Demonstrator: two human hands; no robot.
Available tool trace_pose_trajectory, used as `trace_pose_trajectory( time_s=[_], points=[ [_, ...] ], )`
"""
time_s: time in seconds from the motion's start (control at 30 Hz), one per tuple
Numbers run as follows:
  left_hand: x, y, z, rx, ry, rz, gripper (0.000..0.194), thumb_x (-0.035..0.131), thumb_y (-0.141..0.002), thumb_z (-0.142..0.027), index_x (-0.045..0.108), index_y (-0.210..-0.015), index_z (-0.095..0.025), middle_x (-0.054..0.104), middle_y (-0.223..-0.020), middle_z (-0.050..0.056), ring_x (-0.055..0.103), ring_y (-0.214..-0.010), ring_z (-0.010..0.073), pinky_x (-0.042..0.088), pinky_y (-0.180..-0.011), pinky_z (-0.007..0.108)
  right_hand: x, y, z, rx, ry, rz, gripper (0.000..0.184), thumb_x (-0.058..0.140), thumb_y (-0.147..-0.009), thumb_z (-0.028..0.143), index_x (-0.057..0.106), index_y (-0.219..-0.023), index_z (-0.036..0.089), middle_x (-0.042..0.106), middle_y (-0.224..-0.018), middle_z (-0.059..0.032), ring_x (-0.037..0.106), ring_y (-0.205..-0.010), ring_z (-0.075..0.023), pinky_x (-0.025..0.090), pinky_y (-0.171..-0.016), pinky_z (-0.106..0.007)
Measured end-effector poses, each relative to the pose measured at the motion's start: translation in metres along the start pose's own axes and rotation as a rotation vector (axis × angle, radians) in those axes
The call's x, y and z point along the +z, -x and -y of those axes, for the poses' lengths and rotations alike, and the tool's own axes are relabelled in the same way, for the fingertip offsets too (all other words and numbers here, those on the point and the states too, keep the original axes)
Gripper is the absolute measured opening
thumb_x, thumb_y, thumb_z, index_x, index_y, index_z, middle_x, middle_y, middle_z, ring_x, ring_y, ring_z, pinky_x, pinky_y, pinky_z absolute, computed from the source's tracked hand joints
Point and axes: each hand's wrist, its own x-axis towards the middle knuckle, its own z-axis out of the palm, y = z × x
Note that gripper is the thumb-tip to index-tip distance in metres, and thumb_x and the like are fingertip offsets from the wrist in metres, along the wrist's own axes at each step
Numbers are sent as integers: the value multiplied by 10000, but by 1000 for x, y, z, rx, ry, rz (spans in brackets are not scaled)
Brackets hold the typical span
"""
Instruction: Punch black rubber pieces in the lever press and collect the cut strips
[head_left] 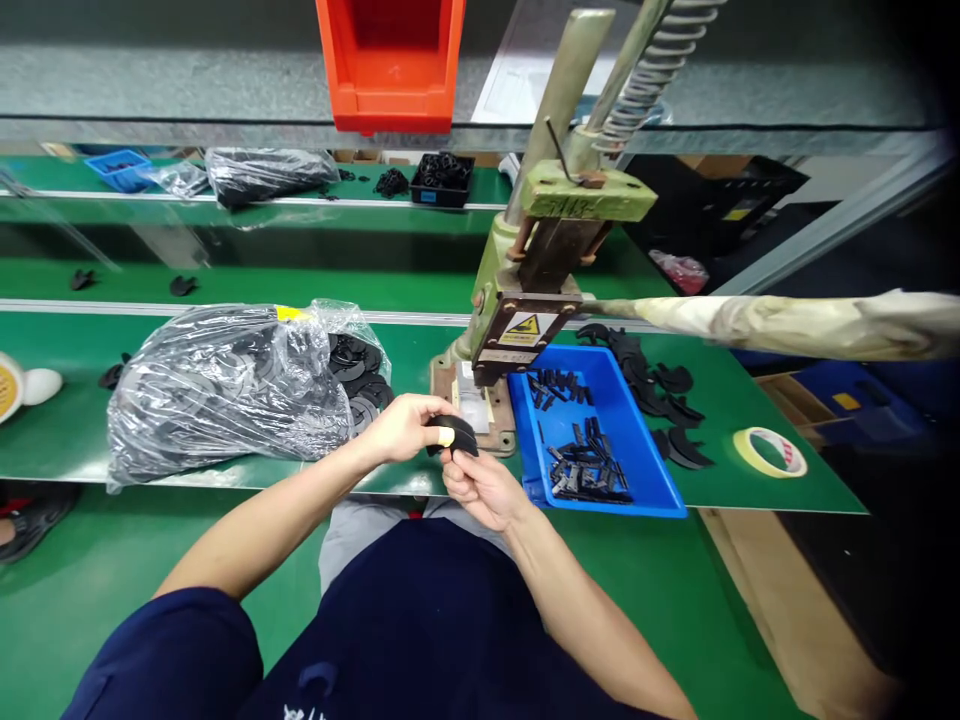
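At the far left edge of the frame a roll of tape (9,388) sits on the green bench (420,345), and just right of it, filling the left-centre, lies a big clear plastic bag (225,390) stuffed with flat black curved pieces, some spilling from its open right end. Your left hand (409,428) comes in from the lower left, its fingers curled and pinching a curved black piece (456,436) at the centre of the frame, with a yellow wrap showing on one fingertip. Your right hand (484,487) sits just below, its fingertips pressed against the same piece from beneath. Directly behind your hands stands the olive-green hand press (551,240), its long wrapped lever (795,325) running out to the right edge. Right of centre, a blue tray (637,440) holds small black strips. Beyond it loose black crescents (675,410) lie on the bench, then a ring of tape (770,451) at right.
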Motion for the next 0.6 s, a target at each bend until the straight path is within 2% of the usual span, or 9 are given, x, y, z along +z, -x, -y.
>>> trace_pose_trajectory(
  time_s=[0.1, 0.2, 0.3, 0.33, 0.4, 0.5, 0.53, 0.6],
  points=[
    [2, 2, -3, 28, 22, -31, 257, 769, -709, -237, 740, -949, -150, 718, -881, 50, 660, -781, 162, 507, -708, 235, 2, 3, 5, -25, 44, -9, 239, 711, -830, 367, 621, -908, 160, 391, -624, 69, 261, -509, -30, 166, -413, -153],
    [4, 8, -7, 25, 72, -36, 309, 797, -702, -268, 705, -970, -144, 707, -891, 54, 654, -770, 152, 516, -721, 246, 2, 7, 13, -44, 95, 21, 354, 745, -772, 492, 615, -874, 179, 320, -580, 97, 228, -471, -25, 172, -406, -159],
    [6, 22, -9, 123, -87, -68, 206, 779, -752, -286, 685, -873, -149, 674, -796, 41, 626, -713, 140, 510, -682, 239, 1, 10, 19, -60, 184, 40, 449, 777, -700, 569, 637, -861, 174, 367, -551, 93, 289, -439, -32, 218, -395, -181],
    [5, 27, -9, 202, -198, -87, 157, 752, -789, -284, 689, -858, -158, 675, -800, 47, 631, -734, 146, 517, -700, 246, 0, 11, 20, -68, 221, 35, 465, 783, -692, 569, 651, -884, 167, 430, -567, 73, 348, -446, -44, 251, -398, -192],
    [3, 37, -8, 442, -439, -128, 80, 677, -865, -254, 705, -890, -183, 696, -863, 64, 652, -812, 165, 537, -764, 272, -3, 10, 23, -113, 293, -11, 470, 769, -722, 548, 673, -976, 164, 572, -672, 13, 487, -518, -75, 350, -440, -212],
    [-2, 48, -6, 853, -705, -144, 154, 583, -912, -148, 692, -1013, -189, 716, -946, 86, 671, -887, 179, 560, -802, 305, -10, 9, 28, -246, 397, -131, 398, 708, -803, 507, 676, -1069, 213, 681, -879, -32, 616, -716, -110, 489, -618, -249],
    [-3, 50, -6, 951, -758, -139, 186, 563, -914, -119, 677, -1047, -182, 717, -958, 93, 675, -895, 181, 567, -796, 309, -12, 9, 31, -293, 437, -164, 370, 697, -815, 501, 682, -1065, 228, 695, -914, -31, 626, -757, -115, 505, -672, -263],
    [-5, 52, -4, 1046, -839, -130, 218, 541, -917, -89, 650, -1090, -166, 713, -966, 105, 679, -909, 183, 575, -793, 314, -14, 11, 39, -368, 536, -196, 321, 698, -815, 492, 706, -1013, 239, 709, -950, -32, 630, -799, -129, 517, -737, -292]
  ],
)
